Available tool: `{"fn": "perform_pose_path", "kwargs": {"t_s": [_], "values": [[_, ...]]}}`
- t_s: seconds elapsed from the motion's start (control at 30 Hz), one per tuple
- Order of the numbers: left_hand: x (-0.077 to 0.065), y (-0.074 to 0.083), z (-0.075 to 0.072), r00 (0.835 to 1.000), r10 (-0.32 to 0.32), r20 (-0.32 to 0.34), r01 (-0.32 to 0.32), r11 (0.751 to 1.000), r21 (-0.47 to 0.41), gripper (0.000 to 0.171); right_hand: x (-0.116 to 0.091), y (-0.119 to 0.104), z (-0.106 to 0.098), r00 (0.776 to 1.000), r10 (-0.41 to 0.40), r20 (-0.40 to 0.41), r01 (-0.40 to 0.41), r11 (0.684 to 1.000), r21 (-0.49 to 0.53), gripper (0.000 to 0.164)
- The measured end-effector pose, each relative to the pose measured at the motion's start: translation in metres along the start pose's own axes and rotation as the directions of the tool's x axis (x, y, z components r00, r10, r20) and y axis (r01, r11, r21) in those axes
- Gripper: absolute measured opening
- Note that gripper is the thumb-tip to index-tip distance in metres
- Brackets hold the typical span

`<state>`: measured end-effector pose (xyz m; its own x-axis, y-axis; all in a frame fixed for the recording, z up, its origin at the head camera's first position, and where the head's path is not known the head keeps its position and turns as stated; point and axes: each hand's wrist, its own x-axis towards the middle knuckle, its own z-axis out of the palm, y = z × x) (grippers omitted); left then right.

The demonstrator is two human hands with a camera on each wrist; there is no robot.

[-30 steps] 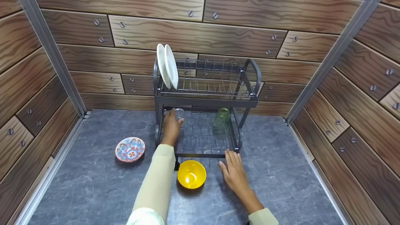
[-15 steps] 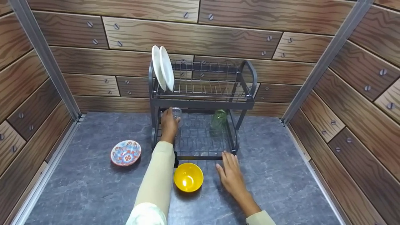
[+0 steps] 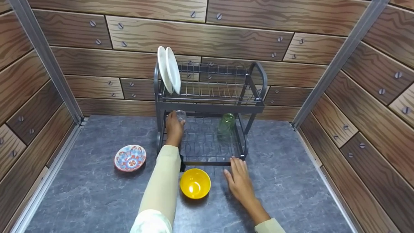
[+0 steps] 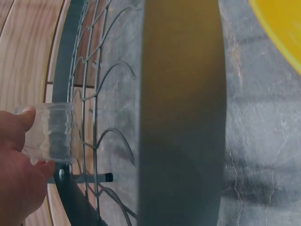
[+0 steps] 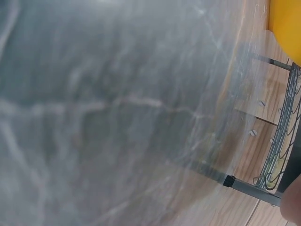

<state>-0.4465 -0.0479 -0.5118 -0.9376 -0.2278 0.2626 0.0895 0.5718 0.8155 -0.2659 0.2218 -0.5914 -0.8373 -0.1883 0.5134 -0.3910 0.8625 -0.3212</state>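
The person's left hand (image 3: 175, 131) reaches into the lower tier of a dark grey, 2-tier dish rack (image 3: 210, 107), at its left rear. Its grip is closed around a clear glass (image 3: 181, 115): in the left wrist view the thumb lies on 1 side of the glass and a fingertip on the opposite side. The glass is beside the rack's wires; whether it touches them I cannot tell.

The right hand (image 3: 239, 181) lies at the front of the rack, its fingers extended and the fingertips at the front rail (image 3: 200, 163), near the right corner. Its grip is relaxed and grasps nothing. In the right wrist view, only a small part of the hand shows at the edge.

A green glass (image 3: 226, 124) stands at the right rear of the lower tier, well apart from the clear glass. On the upper tier, 2 white plates (image 3: 173, 72) stand on edge side by side at the left end, leaning slightly.

A yellow bowl (image 3: 195, 183) sits upright on the grey, marbled tabletop (image 3: 90, 194), just in front of the rack and between the 2 forearms. A bowl with a red, blue and white pattern (image 3: 130, 158) sits to the left of the rack. Wood-patterned panels (image 3: 200, 35) rise behind and on both sides.
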Motion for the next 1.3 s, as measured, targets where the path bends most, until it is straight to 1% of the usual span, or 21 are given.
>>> {"fn": "perform_pose_path", "kwargs": {"t_s": [0.13, 0.23, 0.4, 0.53, 0.7, 0.8, 0.87, 1.0, 1.07, 1.13, 1.23, 1.3], "values": [[-0.001, 0.002, 0.0, 1.0, -0.005, -0.013, 0.005, 1.0, -0.019, 0.063, 0.001, 0.0, 0.001, 1.0, -0.008, -0.013, 0.008, 1.0, 0.007, 0.054], [-0.002, 0.002, 0.0, 1.0, -0.004, -0.027, 0.004, 1.0, -0.005, 0.065, 0.001, 0.001, 0.001, 1.0, -0.011, -0.015, 0.011, 1.0, 0.009, 0.054], [-0.006, 0.005, -0.002, 1.0, -0.012, -0.014, 0.012, 1.0, 0.014, 0.07, 0.001, 0.003, 0.001, 1.0, -0.014, -0.017, 0.015, 1.0, 0.008, 0.054], [-0.013, 0.009, -0.005, 0.999, 0.016, -0.032, -0.016, 1.0, 0.012, 0.071, 0.0, 0.003, 0.001, 1.0, -0.019, -0.025, 0.019, 1.0, 0.01, 0.054], [-0.031, 0.013, -0.011, 0.996, 0.058, -0.067, -0.059, 0.998, -0.009, 0.073, -0.001, 0.004, 0.003, 0.999, -0.03, -0.028, 0.03, 0.999, 0.011, 0.055], [-0.046, 0.015, -0.015, 0.993, 0.083, -0.082, -0.087, 0.996, -0.034, 0.074, -0.001, 0.004, 0.004, 0.999, -0.037, -0.029, 0.037, 0.999, 0.003, 0.055], [-0.06, 0.015, -0.017, 0.992, 0.097, -0.086, -0.101, 0.994, -0.048, 0.074, -0.001, 0.005, 0.006, 0.998, -0.046, -0.031, 0.046, 0.999, -0.005, 0.056], [-0.096, 0.016, -0.022, 0.988, 0.135, -0.07, -0.14, 0.988, -0.059, 0.068, -0.001, 0.006, 0.007, 0.997, -0.076, -0.03, 0.075, 0.997, -0.014, 0.057], [-0.116, 0.016, -0.025, 0.985, 0.165, -0.043, -0.167, 0.984, -0.057, 0.065, -0.001, 0.007, 0.006, 0.996, -0.089, -0.019, 0.088, 0.996, -0.018, 0.057], [-0.137, 0.017, -0.026, 0.982, 0.187, 0.006, -0.187, 0.981, -0.053, 0.063, -0.001, 0.008, 0.004, 0.995, -0.1, -0.005, 0.1, 0.995, -0.026, 0.059], [-0.166, 0.017, -0.026, 0.971, 0.225, 0.081, -0.222, 0.974, -0.046, 0.062, -0.001, 0.011, 0.001, 0.992, -0.123, 0.018, 0.124, 0.991, -0.055, 0.061], [-0.184, 0.015, -0.024, 0.961, 0.25, 0.118, -0.247, 0.968, -0.037, 0.061, -0.001, 0.014, 0.0, 0.989, -0.143, 0.03, 0.145, 0.986, -0.079, 0.062]]}}
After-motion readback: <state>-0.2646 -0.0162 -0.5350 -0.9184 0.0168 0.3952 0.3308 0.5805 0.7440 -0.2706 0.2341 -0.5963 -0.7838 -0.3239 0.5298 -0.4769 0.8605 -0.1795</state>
